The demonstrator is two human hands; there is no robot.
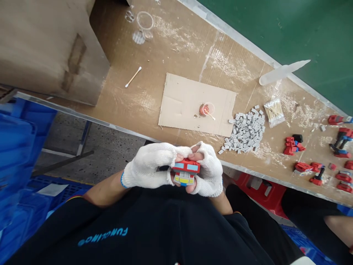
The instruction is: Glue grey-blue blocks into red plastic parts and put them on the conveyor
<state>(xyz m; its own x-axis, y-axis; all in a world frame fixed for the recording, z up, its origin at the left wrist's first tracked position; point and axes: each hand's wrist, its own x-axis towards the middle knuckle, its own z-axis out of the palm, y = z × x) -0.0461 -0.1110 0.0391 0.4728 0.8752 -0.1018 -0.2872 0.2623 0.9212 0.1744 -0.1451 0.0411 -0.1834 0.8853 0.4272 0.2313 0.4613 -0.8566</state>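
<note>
Both hands wear white knit gloves with bare fingertips. My left hand [157,162] and my right hand [205,169] are closed around a red toy robot torso [186,167], held between them close to my body, just off the table's front edge. Two light-blue windows, grey parts and a yellow grille show on its side facing me. Fingertips of both hands press along its top edge; its underside is partly hidden by fingers. Beyond the hands lies a flat cardboard piece [179,99], bearing a small clear cup [207,109] of reddish stuff with a cotton swab [211,116] in it.
A heap of small grey parts [246,129] sits right of the cardboard, near a bag of cotton swabs [274,112]. Red and blue toy parts [293,144] spread to the right. A loose swab [133,77] and large box [49,51] are left. Another person's arm [340,230] shows lower right.
</note>
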